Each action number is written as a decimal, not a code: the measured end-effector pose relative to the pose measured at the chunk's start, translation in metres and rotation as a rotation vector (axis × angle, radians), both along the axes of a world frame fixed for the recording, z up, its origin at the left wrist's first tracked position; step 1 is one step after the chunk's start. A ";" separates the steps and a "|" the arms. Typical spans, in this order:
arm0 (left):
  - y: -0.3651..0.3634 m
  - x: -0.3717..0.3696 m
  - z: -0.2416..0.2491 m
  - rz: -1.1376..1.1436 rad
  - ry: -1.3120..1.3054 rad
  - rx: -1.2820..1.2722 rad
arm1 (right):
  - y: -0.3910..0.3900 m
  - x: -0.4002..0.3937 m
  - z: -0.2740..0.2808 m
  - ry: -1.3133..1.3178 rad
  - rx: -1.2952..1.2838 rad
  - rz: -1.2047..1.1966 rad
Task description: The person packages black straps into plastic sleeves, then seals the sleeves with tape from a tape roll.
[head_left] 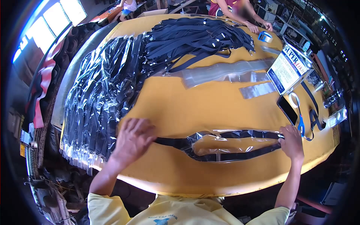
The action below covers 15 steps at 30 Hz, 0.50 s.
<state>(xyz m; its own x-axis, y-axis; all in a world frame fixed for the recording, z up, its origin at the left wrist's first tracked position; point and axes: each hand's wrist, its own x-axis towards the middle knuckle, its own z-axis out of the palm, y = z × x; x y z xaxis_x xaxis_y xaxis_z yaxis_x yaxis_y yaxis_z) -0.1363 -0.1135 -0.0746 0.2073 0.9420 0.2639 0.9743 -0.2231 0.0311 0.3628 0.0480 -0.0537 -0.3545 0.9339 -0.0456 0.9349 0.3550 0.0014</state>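
A long black strap [240,156] lies in front of me, forming a loop with a single tail toward the left. Clear plastic wrapping [214,132] surrounds much of the loop. My left hand [137,137] is at the tail end, thumb and fingers closed on it, fingers slightly smeared. At the other end, my right hand [292,140] pinches the loop where its two sides meet. Just beyond the right hand are blue-handled scissors [301,125] and a dark phone [287,110]. Left of my left hand lie several black straps in clear plastic [95,101].
A heap of loose black straps [191,37] covers the table's far side. Empty plastic sleeves [228,71] lie nearer, beside a large labelled tin [288,69]. A tape roll [265,36] sits near another person's hands [260,28]. The yellow table's edge [187,192] curves before me.
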 end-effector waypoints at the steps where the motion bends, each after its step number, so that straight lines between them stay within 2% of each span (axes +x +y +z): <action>1: -0.001 0.006 -0.009 -0.067 -0.104 0.003 | -0.011 -0.014 0.002 0.007 0.152 0.051; 2: -0.002 0.014 -0.016 -0.063 -0.104 -0.001 | -0.019 -0.030 -0.001 0.082 0.302 0.117; 4: -0.003 0.031 -0.028 -0.328 -0.300 -0.041 | -0.032 -0.076 0.010 0.337 0.218 0.231; 5: -0.004 0.035 -0.032 -0.336 -0.300 -0.047 | -0.039 -0.100 0.012 0.486 0.163 0.347; 7: -0.006 0.040 -0.040 -0.385 -0.263 -0.014 | -0.051 -0.141 0.002 0.614 0.070 0.554; 8: -0.011 0.036 -0.042 -0.378 -0.257 -0.089 | -0.053 -0.160 -0.005 0.718 -0.019 0.640; 9: -0.013 0.035 -0.044 -0.386 -0.251 -0.094 | -0.056 -0.180 -0.008 0.730 -0.122 0.676; 10: -0.015 0.034 -0.046 -0.384 -0.247 -0.094 | -0.058 -0.195 -0.017 0.721 -0.098 0.763; 15: -0.016 0.035 -0.048 -0.367 -0.266 -0.082 | -0.062 -0.235 -0.053 0.620 -0.095 0.885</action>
